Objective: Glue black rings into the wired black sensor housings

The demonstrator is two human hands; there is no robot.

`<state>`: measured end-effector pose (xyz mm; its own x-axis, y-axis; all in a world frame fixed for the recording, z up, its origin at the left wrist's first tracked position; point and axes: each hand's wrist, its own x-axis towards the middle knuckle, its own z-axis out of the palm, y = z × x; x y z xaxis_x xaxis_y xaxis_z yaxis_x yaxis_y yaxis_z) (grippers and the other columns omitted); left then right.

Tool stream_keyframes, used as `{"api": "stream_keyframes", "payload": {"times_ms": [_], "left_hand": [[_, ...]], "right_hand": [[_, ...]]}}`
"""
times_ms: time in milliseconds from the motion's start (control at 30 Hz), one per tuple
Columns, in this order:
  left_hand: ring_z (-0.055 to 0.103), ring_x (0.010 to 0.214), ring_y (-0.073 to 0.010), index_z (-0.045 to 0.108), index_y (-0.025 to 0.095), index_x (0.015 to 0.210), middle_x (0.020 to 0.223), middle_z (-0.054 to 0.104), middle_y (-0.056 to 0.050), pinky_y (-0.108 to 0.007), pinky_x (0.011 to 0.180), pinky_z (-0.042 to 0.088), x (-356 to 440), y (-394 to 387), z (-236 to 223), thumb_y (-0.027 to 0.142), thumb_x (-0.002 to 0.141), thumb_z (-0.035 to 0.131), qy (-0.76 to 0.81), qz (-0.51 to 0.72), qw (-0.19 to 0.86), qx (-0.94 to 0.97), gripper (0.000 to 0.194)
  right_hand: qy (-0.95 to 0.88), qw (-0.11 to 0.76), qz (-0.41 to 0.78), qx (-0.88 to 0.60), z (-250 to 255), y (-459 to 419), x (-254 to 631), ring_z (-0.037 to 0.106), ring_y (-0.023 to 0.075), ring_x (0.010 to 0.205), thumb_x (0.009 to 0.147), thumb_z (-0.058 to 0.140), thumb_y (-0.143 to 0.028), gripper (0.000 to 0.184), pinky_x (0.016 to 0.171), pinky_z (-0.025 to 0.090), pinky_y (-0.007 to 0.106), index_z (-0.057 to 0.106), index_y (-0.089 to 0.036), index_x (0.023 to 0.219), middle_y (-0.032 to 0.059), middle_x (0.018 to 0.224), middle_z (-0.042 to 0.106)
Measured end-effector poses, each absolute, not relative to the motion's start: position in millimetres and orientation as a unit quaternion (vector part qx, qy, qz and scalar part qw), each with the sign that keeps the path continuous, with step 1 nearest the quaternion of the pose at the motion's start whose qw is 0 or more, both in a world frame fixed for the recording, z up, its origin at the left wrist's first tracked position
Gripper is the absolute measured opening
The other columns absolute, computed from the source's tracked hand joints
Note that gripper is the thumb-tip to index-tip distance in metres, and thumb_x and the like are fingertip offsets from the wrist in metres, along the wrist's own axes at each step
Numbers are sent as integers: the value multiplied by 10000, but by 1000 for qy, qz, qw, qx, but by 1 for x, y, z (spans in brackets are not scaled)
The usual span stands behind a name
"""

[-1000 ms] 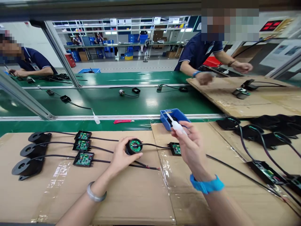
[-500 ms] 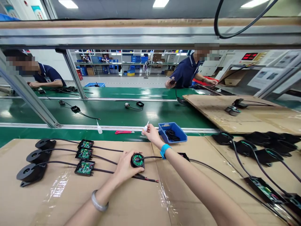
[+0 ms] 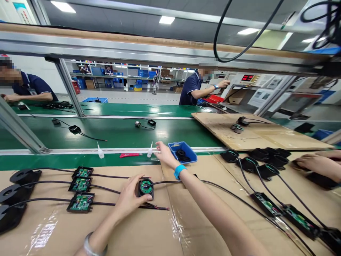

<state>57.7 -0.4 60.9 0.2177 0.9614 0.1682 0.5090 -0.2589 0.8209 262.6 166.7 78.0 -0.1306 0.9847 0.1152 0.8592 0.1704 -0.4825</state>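
Observation:
My left hand (image 3: pixel 129 199) is closed round a round black part with a green circuit board (image 3: pixel 145 187), pressing it down on the cardboard sheet (image 3: pixel 149 231). A black cable (image 3: pixel 170 182) runs from that part to the right. My right hand (image 3: pixel 163 154), with a blue wristband, reaches forward to the green strip. Its fingers are stretched out beside a small white bottle (image 3: pixel 150 151) that stands upright there. Whether the fingertips still touch the bottle is unclear.
A second white bottle (image 3: pixel 100 152) and a red tool (image 3: pixel 130 155) lie on the strip. A blue bin (image 3: pixel 190 153) holds black cables. Three wired boards (image 3: pixel 80 185) lie left, more black units (image 3: pixel 268 204) right. Another person's hand (image 3: pixel 313 163) works at right. Two co-workers sit beyond the green belt (image 3: pixel 119 129).
My right hand carried the white bottle forward and left and set it upright on the green strip. The camera tilted up. My left hand stayed on the round part.

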Motion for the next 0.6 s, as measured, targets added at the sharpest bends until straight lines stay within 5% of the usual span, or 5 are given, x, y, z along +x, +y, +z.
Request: {"api": "stream_keyframes", "payload": {"times_ms": [167,333,600], "left_hand": [[571,1218,-271,584,233,1241,1289,628,-98,-440,1037,450,49,5,58,481,935,512,509,416,286,697,400],[629,1102,-257,635,213,1133,1170,680,-99,-420,967,500,48,6,61,471,951,487,512,444,253,690,348],[616,1160,-243,628,209,1166,1250,651,-109,-419,986,518,39,5,78,299,939,528,507,452,199,706,263]], "right_hand": [[-684,103,86,-717,110,173,335,625,228,1056,946,624,-342,297,909,536,440,611,-144,1167,98,1199,620],[-669,49,94,-736,104,168,357,639,216,1018,942,630,-344,290,884,547,430,615,-146,1154,84,1166,635],[-714,202,210,-637,123,133,345,631,209,996,966,566,-338,215,881,527,415,618,-142,1038,83,1095,646]]}}
